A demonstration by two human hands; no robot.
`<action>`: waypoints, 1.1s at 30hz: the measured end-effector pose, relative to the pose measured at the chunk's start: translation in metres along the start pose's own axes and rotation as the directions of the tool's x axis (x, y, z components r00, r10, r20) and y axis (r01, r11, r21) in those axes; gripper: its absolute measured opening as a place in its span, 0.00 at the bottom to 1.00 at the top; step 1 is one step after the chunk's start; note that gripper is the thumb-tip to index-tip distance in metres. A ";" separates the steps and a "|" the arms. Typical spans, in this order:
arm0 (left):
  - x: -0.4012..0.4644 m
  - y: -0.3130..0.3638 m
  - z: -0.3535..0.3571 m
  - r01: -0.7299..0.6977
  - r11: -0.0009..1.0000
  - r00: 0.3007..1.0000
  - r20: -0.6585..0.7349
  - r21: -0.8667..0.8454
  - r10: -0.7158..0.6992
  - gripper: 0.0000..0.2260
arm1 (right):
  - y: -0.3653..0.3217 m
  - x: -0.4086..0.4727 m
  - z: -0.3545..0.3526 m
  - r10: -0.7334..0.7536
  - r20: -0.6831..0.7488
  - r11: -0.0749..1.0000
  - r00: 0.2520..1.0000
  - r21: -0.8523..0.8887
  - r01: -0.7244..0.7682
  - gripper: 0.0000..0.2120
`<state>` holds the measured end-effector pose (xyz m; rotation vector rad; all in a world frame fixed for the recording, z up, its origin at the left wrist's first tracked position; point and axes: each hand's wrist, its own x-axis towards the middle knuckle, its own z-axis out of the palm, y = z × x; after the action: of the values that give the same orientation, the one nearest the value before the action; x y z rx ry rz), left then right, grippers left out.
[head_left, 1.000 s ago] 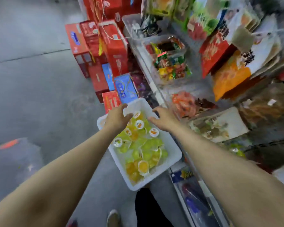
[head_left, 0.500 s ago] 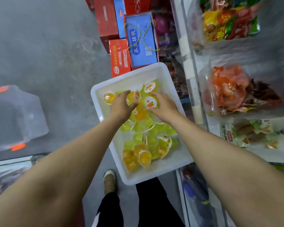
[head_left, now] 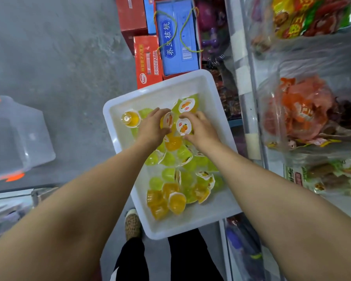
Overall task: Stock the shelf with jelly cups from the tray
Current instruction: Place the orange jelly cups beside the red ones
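Both hands cover jelly cups [head_left: 171, 142] beneath them; shelf [head_left: 249, 82] goods blurred, cut off at right.

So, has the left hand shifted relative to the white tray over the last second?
Yes. The left hand came off the tray at its far rim and moved inward among the jelly cups, where it now pinches one.
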<state>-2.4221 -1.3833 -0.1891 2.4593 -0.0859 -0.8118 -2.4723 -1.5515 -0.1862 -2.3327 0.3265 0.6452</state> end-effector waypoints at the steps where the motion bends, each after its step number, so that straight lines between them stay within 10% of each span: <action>1: -0.002 -0.001 0.000 -0.016 1.000 1.000 -0.012 -0.024 0.016 0.29 | -0.001 0.002 0.001 -0.006 0.005 1.000 1.000 -0.017 0.006 0.29; 11: -0.063 0.014 -0.028 0.014 0.960 0.988 -0.145 -0.279 -0.057 0.26 | -0.007 -0.039 -0.013 0.092 -0.142 0.991 0.986 0.106 -0.077 0.29; 18: -0.131 0.034 -0.050 -0.060 0.889 0.993 -0.116 -0.454 0.008 0.24 | -0.035 -0.111 -0.031 0.325 -0.216 0.844 0.921 0.506 -0.179 0.35; 33: -0.395 0.077 -0.125 -0.404 0.683 0.912 -0.207 -0.608 0.355 0.16 | -0.143 -0.412 -0.067 0.374 -0.640 0.716 0.671 0.659 0.230 0.15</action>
<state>-2.6656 -1.3015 0.1456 1.7208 -0.2440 -0.4546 -2.7397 -1.4693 0.1552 -1.6839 0.8827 -0.4416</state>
